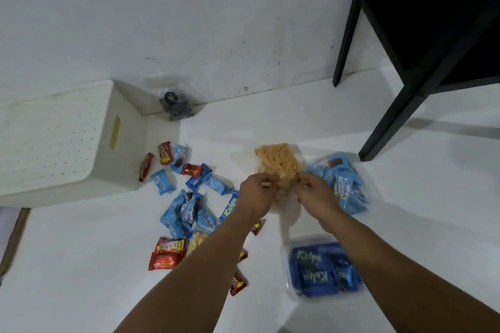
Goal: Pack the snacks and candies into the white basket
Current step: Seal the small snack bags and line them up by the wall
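Observation:
A clear bag of orange stick snacks (pixel 280 163) lies on the white floor in the middle. My left hand (pixel 257 192) and my right hand (pixel 315 193) both pinch its near end, fingers curled on the plastic. The white basket (pixel 62 140) lies on its side at the left, its dotted wall facing up. Between basket and hands lie several small blue packets (pixel 186 213) and red packets (pixel 167 253). A blue Kalpa bar (pixel 230 205) sits beside my left wrist.
A clear bag of light-blue packets (pixel 345 184) lies right of my hands. A dark-blue Kalpa pack (pixel 323 269) sits under my right forearm. A bag of dark items (pixel 174 104) rests by the wall. Black table legs (pixel 400 105) stand at right.

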